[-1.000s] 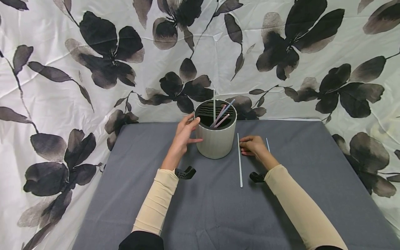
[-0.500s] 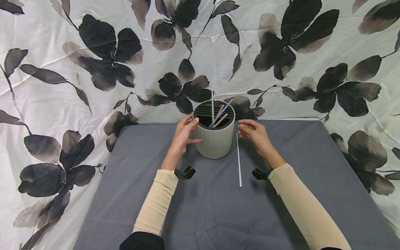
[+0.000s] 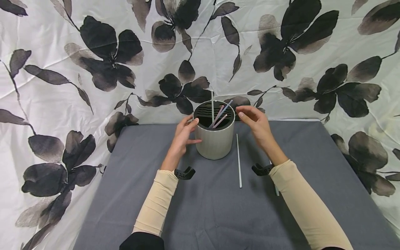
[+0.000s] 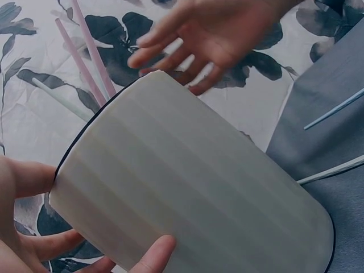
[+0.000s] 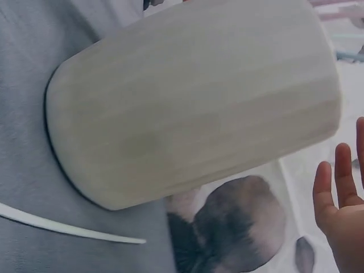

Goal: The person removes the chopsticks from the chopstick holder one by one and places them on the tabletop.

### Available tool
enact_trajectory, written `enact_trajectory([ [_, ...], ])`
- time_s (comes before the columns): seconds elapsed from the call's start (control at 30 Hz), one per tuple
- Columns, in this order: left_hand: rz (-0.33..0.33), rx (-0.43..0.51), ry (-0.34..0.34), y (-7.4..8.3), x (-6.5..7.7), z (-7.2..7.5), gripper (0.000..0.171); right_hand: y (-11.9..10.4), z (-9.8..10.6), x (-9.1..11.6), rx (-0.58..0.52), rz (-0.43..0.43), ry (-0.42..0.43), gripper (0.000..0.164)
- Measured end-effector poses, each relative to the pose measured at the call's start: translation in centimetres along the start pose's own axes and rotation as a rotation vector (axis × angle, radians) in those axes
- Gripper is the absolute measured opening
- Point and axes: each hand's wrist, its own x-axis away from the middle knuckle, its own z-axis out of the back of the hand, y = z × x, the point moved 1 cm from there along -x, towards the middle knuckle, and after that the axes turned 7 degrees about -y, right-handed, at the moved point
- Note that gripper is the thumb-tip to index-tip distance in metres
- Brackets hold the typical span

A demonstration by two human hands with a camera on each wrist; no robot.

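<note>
A round off-white holder (image 3: 215, 146) with a black slotted top stands upright at the table's far edge. Several thin straws (image 3: 220, 118), pink, blue and whitish, lean in its opening. My left hand (image 3: 182, 135) grips the holder's left side; in the left wrist view its fingers (image 4: 34, 177) touch the rim and side. Just right of the rim is my right hand (image 3: 257, 125), fingers loosely bent, holding nothing; in the right wrist view the fingertips are apart from the holder. A white straw (image 3: 239, 161) lies on the table to the holder's right.
Another straw (image 3: 276, 191), pale blue, lies partly hidden under my right forearm. Grey cloth covers the table (image 3: 206, 215). A floral curtain (image 3: 150, 41) hangs right behind the holder.
My right hand has risen from beside the white straw to the right of the holder's rim, its fingers loosening. The white straw stays on the table. My left hand keeps its place.
</note>
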Motion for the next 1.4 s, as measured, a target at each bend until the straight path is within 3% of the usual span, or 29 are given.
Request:
enact_trajectory([
  [0.2,-0.002,0.002,0.010,0.0,-0.2,0.0,0.064,-1.4,-1.0,-0.9,0.063,0.057,-0.042,0.030],
  [0.43,0.000,-0.001,0.013,-0.1,-0.4,-0.2,0.064,-1.5,-2.0,-1.7,-0.013,0.084,-0.085,0.027],
  [0.57,-0.001,0.001,0.019,0.0,-0.4,-0.2,0.063,-1.4,-2.5,-2.0,0.005,0.091,-0.099,0.025],
  [0.9,0.001,0.004,0.011,0.0,-0.7,-0.4,0.062,-1.7,-3.3,-2.6,0.275,0.060,-0.143,0.023],
  [1.13,-0.003,-0.013,0.002,0.1,-0.6,-0.5,0.063,-1.9,-3.5,-2.3,0.550,0.067,-0.148,0.012],
  [1.3,-0.006,-0.023,0.007,0.1,-0.5,-0.6,0.063,-1.9,-3.7,-2.2,0.554,0.074,-0.140,0.014],
  [1.4,-0.005,-0.022,0.010,0.1,-0.5,-0.6,0.063,-1.9,-3.7,-2.2,0.483,0.076,-0.127,0.017],
])
